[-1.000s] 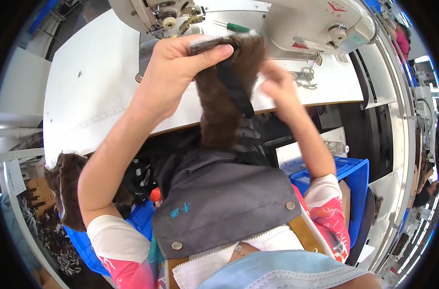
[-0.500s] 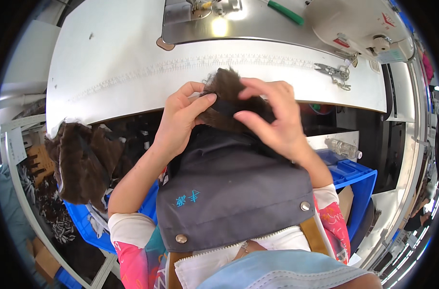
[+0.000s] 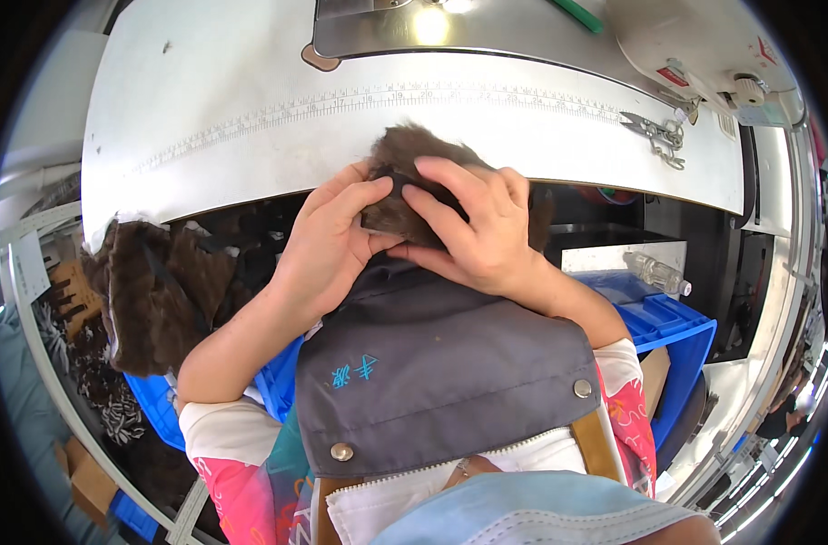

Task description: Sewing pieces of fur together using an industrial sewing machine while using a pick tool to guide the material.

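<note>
Both hands grip one dark brown fur piece (image 3: 418, 143) in front of my chest, just off the table's near edge. My left hand (image 3: 328, 232) pinches its left side, thumb on top and fingers beneath. My right hand (image 3: 482, 213) is closed over the right side, with fingers bent onto the fur and the thumb low near my left fingers. A black strip shows on the fur between the two hands. Part of the piece lies hidden under my right palm. Below the hands hangs the dark grey apron (image 3: 441, 381).
The white table (image 3: 223, 109) carries a printed ruler scale, metal thread snips (image 3: 655, 136) and a sewing machine (image 3: 704, 54). More brown fur (image 3: 142, 300) hangs over a blue bin at left. A clear bottle (image 3: 657, 271) lies by a blue crate (image 3: 673, 327) at right.
My right hand, spread and lifted before, has come down onto the fur and closed on it, nearer to my left hand. The view has shifted slightly.
</note>
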A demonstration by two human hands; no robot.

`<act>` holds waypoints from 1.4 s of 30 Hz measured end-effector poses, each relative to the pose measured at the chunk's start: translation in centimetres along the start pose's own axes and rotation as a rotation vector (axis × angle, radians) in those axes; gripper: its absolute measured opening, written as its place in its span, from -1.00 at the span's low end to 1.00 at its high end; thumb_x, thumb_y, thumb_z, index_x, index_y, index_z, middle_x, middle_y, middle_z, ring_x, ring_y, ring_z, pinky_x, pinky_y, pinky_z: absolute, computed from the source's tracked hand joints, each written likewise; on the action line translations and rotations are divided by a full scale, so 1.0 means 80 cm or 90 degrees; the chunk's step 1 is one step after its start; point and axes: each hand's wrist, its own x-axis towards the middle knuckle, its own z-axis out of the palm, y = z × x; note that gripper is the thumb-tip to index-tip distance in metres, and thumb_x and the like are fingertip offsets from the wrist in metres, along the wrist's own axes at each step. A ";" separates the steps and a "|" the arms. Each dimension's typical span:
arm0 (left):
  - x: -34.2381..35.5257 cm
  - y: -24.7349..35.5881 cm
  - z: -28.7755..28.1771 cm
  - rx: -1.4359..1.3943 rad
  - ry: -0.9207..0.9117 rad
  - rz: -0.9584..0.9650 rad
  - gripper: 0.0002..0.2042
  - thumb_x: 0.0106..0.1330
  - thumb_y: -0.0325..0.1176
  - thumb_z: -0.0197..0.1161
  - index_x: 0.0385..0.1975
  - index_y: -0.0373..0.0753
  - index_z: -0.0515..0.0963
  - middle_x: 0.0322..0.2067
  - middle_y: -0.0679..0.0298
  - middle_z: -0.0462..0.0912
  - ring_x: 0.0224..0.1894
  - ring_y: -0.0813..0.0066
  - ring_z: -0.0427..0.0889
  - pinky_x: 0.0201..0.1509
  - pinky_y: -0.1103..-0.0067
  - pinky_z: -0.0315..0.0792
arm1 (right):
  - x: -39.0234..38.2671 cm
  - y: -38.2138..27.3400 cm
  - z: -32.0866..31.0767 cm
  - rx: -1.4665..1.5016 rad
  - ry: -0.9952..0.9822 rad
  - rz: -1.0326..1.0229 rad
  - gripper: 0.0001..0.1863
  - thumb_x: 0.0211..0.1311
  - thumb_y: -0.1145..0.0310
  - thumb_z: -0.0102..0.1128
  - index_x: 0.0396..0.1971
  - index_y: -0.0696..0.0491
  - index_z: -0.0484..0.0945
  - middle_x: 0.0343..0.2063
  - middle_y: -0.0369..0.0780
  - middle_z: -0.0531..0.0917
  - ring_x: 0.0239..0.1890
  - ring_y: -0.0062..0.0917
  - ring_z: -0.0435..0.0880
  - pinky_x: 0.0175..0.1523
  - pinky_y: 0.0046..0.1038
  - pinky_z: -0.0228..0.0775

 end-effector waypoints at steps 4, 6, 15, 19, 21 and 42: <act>0.002 0.008 -0.002 0.008 -0.008 -0.011 -0.64 0.38 -0.21 -0.05 0.03 -0.33 0.37 -0.11 0.24 0.53 -0.08 0.47 0.55 -0.04 0.51 0.47 | 0.003 -0.002 0.014 -0.117 0.090 -0.047 -0.72 -0.27 0.30 0.27 -0.41 -0.01 0.61 -0.17 -0.34 0.55 -0.08 -0.50 0.45 0.09 -0.30 0.05; 0.007 0.026 0.002 0.015 -0.023 -0.034 -0.62 0.37 -0.17 -0.05 0.01 -0.34 0.38 -0.12 0.25 0.54 -0.09 0.48 0.55 -0.05 0.52 0.46 | 0.000 0.000 0.013 -0.110 0.087 -0.059 -0.64 -0.34 0.31 0.29 -0.36 -0.03 0.63 -0.19 -0.38 0.55 -0.07 -0.50 0.43 0.09 -0.32 0.02; 0.006 0.035 0.007 0.551 -0.049 0.230 -0.79 0.20 -0.60 0.09 -0.19 -0.42 0.57 -0.38 0.35 0.65 -0.36 0.72 0.54 -0.27 0.74 0.43 | -0.005 0.015 -0.006 0.016 0.015 -0.026 -0.59 -0.47 0.37 0.37 -0.38 -0.01 0.62 -0.35 -0.37 0.52 -0.17 -0.49 0.43 -0.07 -0.38 0.07; 0.009 0.034 0.006 0.630 -0.049 0.263 -0.74 0.17 -0.66 0.06 -0.17 -0.38 0.58 -0.37 0.31 0.67 -0.33 0.73 0.55 -0.24 0.74 0.44 | 0.024 0.017 -0.015 0.123 0.065 0.036 -0.67 -0.40 0.44 0.42 -0.47 0.03 0.55 -0.37 -0.34 0.51 -0.32 -0.48 0.50 -0.11 -0.34 0.11; 0.009 0.033 0.003 0.625 -0.065 0.274 -0.74 0.16 -0.67 0.06 -0.16 -0.38 0.58 -0.37 0.30 0.67 -0.34 0.73 0.55 -0.24 0.74 0.44 | 0.029 0.020 -0.019 0.159 0.042 0.051 -0.73 -0.29 0.45 0.40 -0.50 0.07 0.51 -0.32 -0.27 0.53 -0.40 -0.44 0.53 -0.14 -0.36 0.19; -0.005 -0.005 -0.008 0.467 -0.066 0.457 -0.78 0.12 -0.70 0.15 -0.23 -0.35 0.55 -0.03 0.12 0.49 -0.17 0.53 0.58 -0.17 0.70 0.47 | 0.026 0.009 -0.009 0.359 0.000 0.196 -0.78 -0.23 0.65 0.34 -0.57 0.18 0.45 -0.46 -0.18 0.47 -0.48 -0.38 0.49 -0.43 -0.46 0.32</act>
